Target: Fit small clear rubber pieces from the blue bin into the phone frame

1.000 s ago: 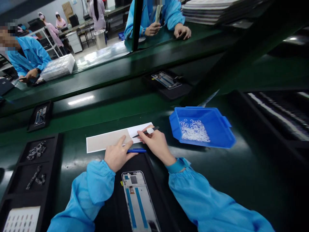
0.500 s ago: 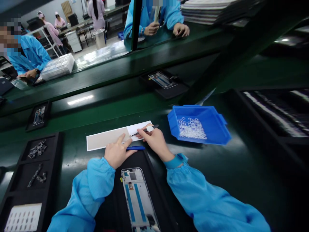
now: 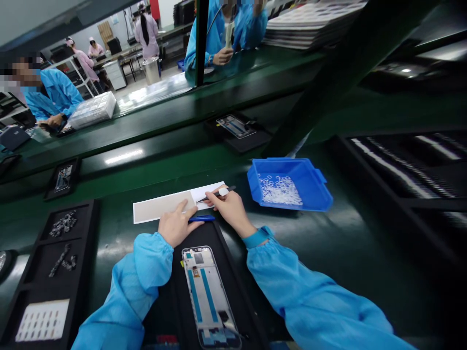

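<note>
My right hand (image 3: 229, 210) grips black tweezers (image 3: 215, 194) whose tip rests on the white end of a long paper strip (image 3: 160, 206) lying on the green bench. My left hand (image 3: 176, 225) presses flat on the strip's near edge, index finger stretched out toward the tweezer tip. A blue pen-like tool (image 3: 202, 218) lies between my hands. Just below them a phone frame (image 3: 209, 295) with blue strips lies face up on a black mat (image 3: 241, 287).
A blue bin (image 3: 312, 187) of small clear parts stands to the right. A black compartment tray (image 3: 83, 253) with small dark parts sits at left. Black trays with phone frames (image 3: 236, 127) (image 3: 62, 178) ride the belt behind. Other people in blue coats (image 3: 54, 97) work opposite.
The view has tilted up and drawn back slightly. My hands stay on the strip, the tweezer tip shifting a little along its white end.
</note>
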Demonstrator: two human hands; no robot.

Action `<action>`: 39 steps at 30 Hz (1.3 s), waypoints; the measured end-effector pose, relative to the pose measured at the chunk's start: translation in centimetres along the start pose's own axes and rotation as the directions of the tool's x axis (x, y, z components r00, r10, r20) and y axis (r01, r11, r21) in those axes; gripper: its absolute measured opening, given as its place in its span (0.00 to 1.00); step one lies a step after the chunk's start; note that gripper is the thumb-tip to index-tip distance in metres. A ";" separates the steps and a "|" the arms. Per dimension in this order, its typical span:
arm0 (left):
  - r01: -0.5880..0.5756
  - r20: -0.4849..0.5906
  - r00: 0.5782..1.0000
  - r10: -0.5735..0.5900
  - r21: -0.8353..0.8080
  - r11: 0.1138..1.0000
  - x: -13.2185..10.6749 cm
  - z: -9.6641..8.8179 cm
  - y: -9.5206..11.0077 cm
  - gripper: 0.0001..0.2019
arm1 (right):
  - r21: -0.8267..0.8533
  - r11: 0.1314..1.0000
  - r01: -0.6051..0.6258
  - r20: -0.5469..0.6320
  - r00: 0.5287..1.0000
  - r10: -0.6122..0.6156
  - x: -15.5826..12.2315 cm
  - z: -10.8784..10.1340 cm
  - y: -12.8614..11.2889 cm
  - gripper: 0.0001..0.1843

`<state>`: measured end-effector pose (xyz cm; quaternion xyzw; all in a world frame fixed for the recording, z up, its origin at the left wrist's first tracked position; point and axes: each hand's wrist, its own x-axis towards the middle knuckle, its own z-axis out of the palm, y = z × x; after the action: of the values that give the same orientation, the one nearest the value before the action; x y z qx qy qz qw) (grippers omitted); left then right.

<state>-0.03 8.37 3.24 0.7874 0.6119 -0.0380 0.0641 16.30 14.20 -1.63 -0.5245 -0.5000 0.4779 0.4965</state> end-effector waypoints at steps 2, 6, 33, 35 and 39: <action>0.001 0.001 1.000 -0.001 0.000 1.000 0.0 0.0 0.1 0.23 | 0.015 1.000 -0.001 -0.004 1.000 0.001 0.1 0.1 0.0 0.24; 0.002 -0.001 1.000 -0.002 -0.009 1.000 0.2 0.0 0.0 0.23 | 0.079 0.997 -0.015 -0.013 1.000 0.017 0.3 -0.2 -0.3 0.27; 0.010 0.310 0.935 0.170 -0.503 0.864 -2.7 -1.0 -1.2 0.12 | -0.255 0.967 0.005 0.084 0.996 0.017 -11.6 -2.0 -0.9 0.19; 0.008 0.312 0.934 0.173 -0.502 0.865 -2.8 -0.9 -1.2 0.12 | -0.276 0.961 0.021 0.085 0.996 0.002 -11.6 -2.0 -0.9 0.20; 0.009 0.313 0.934 0.173 -0.503 0.864 -2.8 -0.8 -1.2 0.11 | -0.291 0.956 0.038 0.091 0.996 -0.011 -11.6 -2.0 -0.9 0.21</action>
<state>-1.89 6.13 4.37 0.7507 0.5451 -0.0150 0.3731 17.75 2.57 -0.61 -0.5643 -0.5931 0.4151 0.3968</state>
